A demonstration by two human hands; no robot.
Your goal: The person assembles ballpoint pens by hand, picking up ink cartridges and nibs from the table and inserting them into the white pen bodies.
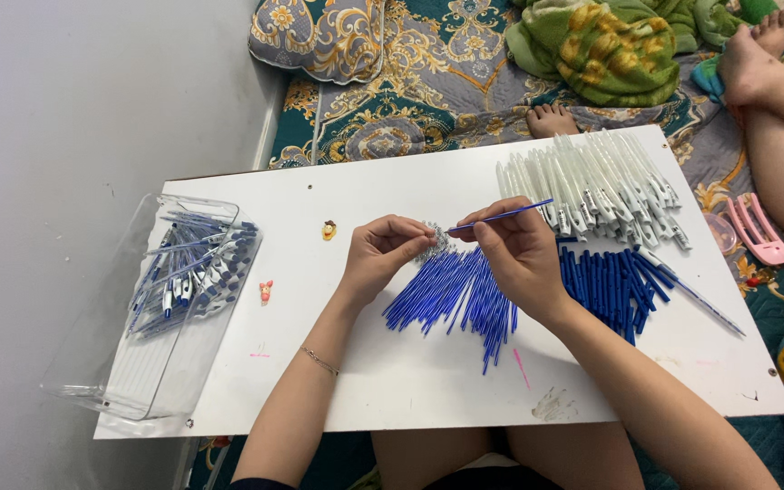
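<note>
At the far left of the white board (428, 381) sits a clear plastic bin (151, 308), half over the board's edge, with finished blue-and-white pens lying in its upper end. Right of the bin, two tiny stickers or figures rest on the board; I cannot tell what they are.

At the board's middle the left hand (381, 254) is curled, fingertips pinched on something small and silvery, likely a spring from the little heap of springs (435, 243) just beside it; the hand covers most of it. The right hand (514, 249) grips a thin blue refill (501, 216) between thumb and forefinger, its tip pointing toward the left hand. Below both hands fans a pile of blue refills (451, 295).

To my eye, threading goes best with the refill held steady and level and the spring slid straight on, close over the board so nothing rolls away.

Right of the hands lie dark blue barrels (610, 286), and above them a row of white pen shells (592, 186). Beyond the board's top right, another person's bare legs are cut off by the frame.
</note>
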